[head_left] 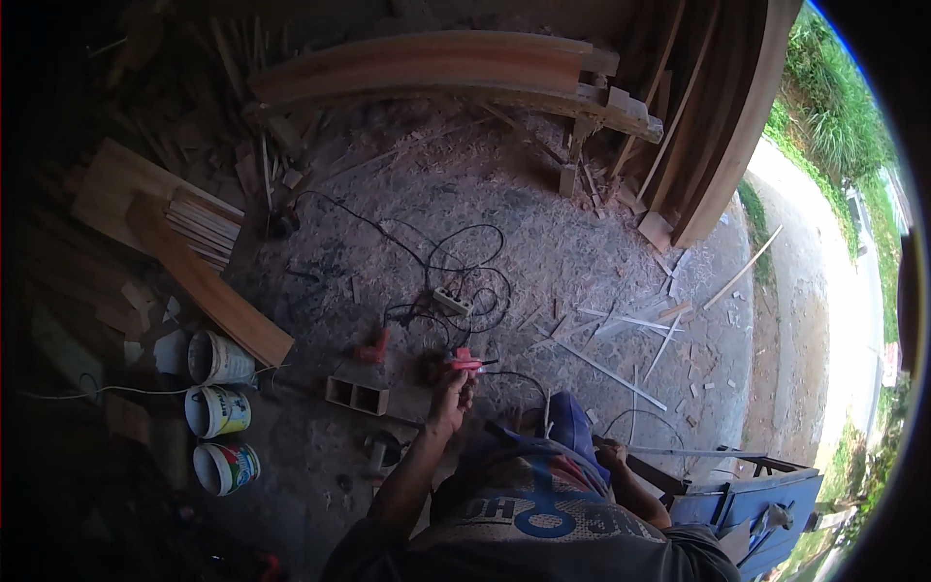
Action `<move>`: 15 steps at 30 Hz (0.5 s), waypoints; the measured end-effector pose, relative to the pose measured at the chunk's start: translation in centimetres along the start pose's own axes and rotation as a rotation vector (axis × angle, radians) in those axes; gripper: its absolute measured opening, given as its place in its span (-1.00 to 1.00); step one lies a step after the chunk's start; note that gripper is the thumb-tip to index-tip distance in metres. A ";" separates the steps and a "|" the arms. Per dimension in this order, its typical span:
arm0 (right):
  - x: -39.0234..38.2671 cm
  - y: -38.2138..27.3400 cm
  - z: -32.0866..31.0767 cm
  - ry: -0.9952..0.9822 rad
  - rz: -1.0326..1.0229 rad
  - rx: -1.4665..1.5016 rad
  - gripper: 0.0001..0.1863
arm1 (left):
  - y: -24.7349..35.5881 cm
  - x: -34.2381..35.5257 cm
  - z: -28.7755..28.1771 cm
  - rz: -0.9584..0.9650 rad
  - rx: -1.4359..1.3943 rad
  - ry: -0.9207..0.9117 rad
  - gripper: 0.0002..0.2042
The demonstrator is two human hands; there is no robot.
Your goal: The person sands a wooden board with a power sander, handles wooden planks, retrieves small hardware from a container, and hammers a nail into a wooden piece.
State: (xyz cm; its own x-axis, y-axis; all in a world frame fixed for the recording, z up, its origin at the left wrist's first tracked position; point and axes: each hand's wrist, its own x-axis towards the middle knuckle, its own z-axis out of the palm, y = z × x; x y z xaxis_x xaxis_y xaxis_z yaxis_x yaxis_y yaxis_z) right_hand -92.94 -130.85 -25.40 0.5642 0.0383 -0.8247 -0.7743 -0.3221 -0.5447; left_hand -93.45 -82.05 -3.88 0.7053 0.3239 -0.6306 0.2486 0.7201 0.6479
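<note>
My left hand (450, 400) is stretched forward, its fingers closed on a red tool (465, 362) with a dark tip pointing right. What kind of tool it is, I cannot make out. Close to it, a dark cable (529, 378) curves toward my legs. My right hand (609, 452) is low beside my right knee, fingers curled in; whatever they may hold is too small and dark to name. A white power strip (451, 302) lies on the floor just beyond the red tool, among loops of black cord (490, 229). A red drill-like tool (372, 348) rests to its left.
Three buckets (222, 413) stand at left beside wooden boards (208, 272). A small wooden box (357, 396) is nearer me. Across the back, a long beam (427, 73) sits on a bench; planks (727, 126) lean at right. Wood strips (611, 373) and shavings litter the floor. A blue case-like object (747, 504) is at lower right.
</note>
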 end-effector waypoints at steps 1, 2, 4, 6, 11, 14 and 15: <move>2.4 -0.7 -1.4 0.044 -0.049 -0.318 -0.62 | 0.2 1.4 0.2 0.010 -0.020 0.036 -0.86; 5.0 -1.7 -3.1 0.085 -0.105 -0.636 -0.62 | 0.4 2.7 0.4 0.019 -0.040 0.075 -0.86; 8.8 -6.3 -4.6 -0.005 -0.279 -0.727 -0.58 | 1.2 4.4 0.5 0.119 -0.021 0.068 -0.85; 13.0 -9.0 -7.3 -0.085 -0.404 -0.806 -0.54 | 0.4 5.9 1.2 0.125 0.066 0.112 -0.83; 21.4 -23.0 -11.1 -0.270 -0.397 -0.803 -0.67 | -6.3 11.0 -0.1 0.035 0.358 0.382 -0.78; 19.7 -37.2 -10.4 -0.083 0.039 -0.250 -0.64 | -9.2 12.0 3.6 -0.020 0.315 0.462 -0.79; 22.6 -39.7 -11.9 -0.072 0.019 -0.326 -0.61 | -11.1 12.2 4.2 0.010 0.160 0.417 -0.79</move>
State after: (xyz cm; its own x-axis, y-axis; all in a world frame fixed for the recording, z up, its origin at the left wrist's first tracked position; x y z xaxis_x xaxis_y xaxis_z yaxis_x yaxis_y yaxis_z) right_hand -46.05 -128.44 -20.64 0.5199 0.0922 -0.8492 -0.6454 -0.6089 -0.4612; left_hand -84.84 -88.66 -17.00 0.3881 0.5742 -0.7209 0.3656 0.6222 0.6923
